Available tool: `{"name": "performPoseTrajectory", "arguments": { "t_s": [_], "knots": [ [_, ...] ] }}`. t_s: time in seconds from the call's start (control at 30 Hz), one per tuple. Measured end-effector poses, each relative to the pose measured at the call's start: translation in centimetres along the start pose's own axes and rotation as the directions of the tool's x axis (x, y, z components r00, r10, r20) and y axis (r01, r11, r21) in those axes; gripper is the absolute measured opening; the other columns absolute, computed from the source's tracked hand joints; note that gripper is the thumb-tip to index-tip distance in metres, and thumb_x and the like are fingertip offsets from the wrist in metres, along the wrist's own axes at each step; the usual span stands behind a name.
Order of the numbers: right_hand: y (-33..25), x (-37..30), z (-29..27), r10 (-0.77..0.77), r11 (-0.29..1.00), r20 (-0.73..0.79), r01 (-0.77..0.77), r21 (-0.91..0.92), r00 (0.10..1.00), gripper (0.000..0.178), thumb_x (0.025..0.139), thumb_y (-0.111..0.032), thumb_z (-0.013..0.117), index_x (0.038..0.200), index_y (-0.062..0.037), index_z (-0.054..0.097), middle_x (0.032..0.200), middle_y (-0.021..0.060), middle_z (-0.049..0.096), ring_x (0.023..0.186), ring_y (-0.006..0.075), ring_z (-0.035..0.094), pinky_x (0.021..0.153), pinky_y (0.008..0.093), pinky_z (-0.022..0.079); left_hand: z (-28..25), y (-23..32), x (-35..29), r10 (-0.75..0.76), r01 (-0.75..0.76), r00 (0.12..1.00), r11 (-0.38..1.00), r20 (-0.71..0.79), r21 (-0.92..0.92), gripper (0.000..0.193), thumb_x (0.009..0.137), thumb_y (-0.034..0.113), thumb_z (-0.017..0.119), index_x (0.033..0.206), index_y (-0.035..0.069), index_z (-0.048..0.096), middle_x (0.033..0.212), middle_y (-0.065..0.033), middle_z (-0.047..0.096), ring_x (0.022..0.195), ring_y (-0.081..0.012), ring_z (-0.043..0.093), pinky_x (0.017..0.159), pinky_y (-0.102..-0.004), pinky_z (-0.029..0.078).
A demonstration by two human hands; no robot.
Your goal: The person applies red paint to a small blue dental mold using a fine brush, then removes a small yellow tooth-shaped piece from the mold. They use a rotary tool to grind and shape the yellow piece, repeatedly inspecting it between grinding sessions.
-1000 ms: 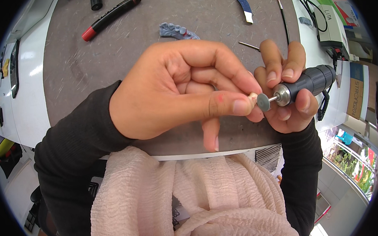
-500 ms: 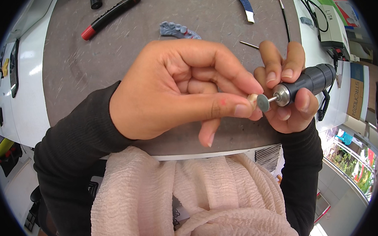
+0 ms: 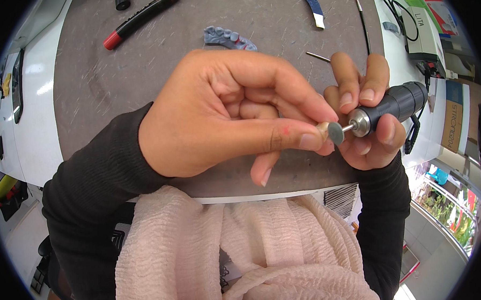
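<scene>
A small cream-coloured dental crown is pinched between the thumb and index finger of my left hand, its other fingers curled behind. My right hand grips a black rotary handpiece with a silver nose. From that nose a thin shank carries a round grey-green disc, right beside the crown. The disc and my fingertips partly cover the crown, so I cannot tell whether the two touch. Beyond my left hand, a grey dental model with red marks lies on the brown mat.
A black marker with a red cap lies far left. On the far right are a blue strip, a thin brush and a metal rod. A pale control box with black cables stands at the right edge.
The disc and the crown have shifted very slightly to the right, along with my left fingertips. Both hands keep their grips.
</scene>
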State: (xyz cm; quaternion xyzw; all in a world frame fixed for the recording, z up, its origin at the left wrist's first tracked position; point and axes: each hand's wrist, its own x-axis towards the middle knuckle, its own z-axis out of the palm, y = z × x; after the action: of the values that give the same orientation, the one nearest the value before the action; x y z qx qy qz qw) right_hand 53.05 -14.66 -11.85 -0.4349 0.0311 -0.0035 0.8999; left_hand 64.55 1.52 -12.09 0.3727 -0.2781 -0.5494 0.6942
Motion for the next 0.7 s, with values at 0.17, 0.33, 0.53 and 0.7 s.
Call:
{"name": "performPoseTrajectory", "arguments": {
  "t_s": [0.17,0.33,0.53,0.7],
  "knots": [
    [-0.01,0.0,0.22,0.016,1.0,-0.006,-0.016,0.018,1.0,0.032,0.068,-0.019,0.071,0.083,-0.009,0.044,0.084,0.007,0.043,0.055,0.0069,0.044,0.044,0.0127,0.041,-0.14,-0.01,0.0,0.002,-0.003,1.0,1.0,0.021,0.007,0.017,0.073,-0.007,0.056,0.09,-0.008,0.054,0.08,-0.0245,0.06,0.05,-0.0129,0.059,0.039,-0.0171,0.045],
    [0.06,0.0,0.23,0.007,1.0,-0.012,-0.007,0.007,1.0,0.031,0.069,-0.019,0.071,0.082,-0.0089,0.045,0.084,0.0071,0.043,0.054,0.0067,0.044,0.044,0.0122,0.041,-0.14,-0.03,-0.04,0.001,-0.001,1.0,1.0,0.015,0.01,0.017,0.074,-0.006,0.056,0.09,-0.008,0.055,0.08,-0.0248,0.06,0.049,-0.0125,0.058,0.039,-0.0167,0.045],
    [0.13,0.04,0.11,-0.007,1.0,0.009,0.007,-0.001,1.0,0.03,0.069,-0.019,0.07,0.082,-0.0088,0.045,0.084,0.007,0.043,0.054,0.0066,0.044,0.045,0.0124,0.042,-0.3,-0.15,-0.1,0.006,-0.007,1.0,0.999,0.024,0.049,0.016,0.073,-0.006,0.056,0.09,-0.008,0.055,0.081,-0.025,0.06,0.049,-0.0125,0.058,0.039,-0.0166,0.045],
    [0.12,0.07,-0.02,-0.008,1.0,0.028,0.008,-0.008,1.0,0.03,0.069,-0.019,0.07,0.082,-0.0089,0.045,0.084,0.0069,0.043,0.055,0.0063,0.044,0.047,0.0128,0.043,-0.34,-0.18,-0.09,0.009,-0.01,1.0,0.999,0.027,0.052,0.016,0.073,-0.007,0.056,0.089,-0.008,0.055,0.084,-0.0255,0.059,0.055,-0.0145,0.061,0.039,-0.0163,0.045]
  ]
}}
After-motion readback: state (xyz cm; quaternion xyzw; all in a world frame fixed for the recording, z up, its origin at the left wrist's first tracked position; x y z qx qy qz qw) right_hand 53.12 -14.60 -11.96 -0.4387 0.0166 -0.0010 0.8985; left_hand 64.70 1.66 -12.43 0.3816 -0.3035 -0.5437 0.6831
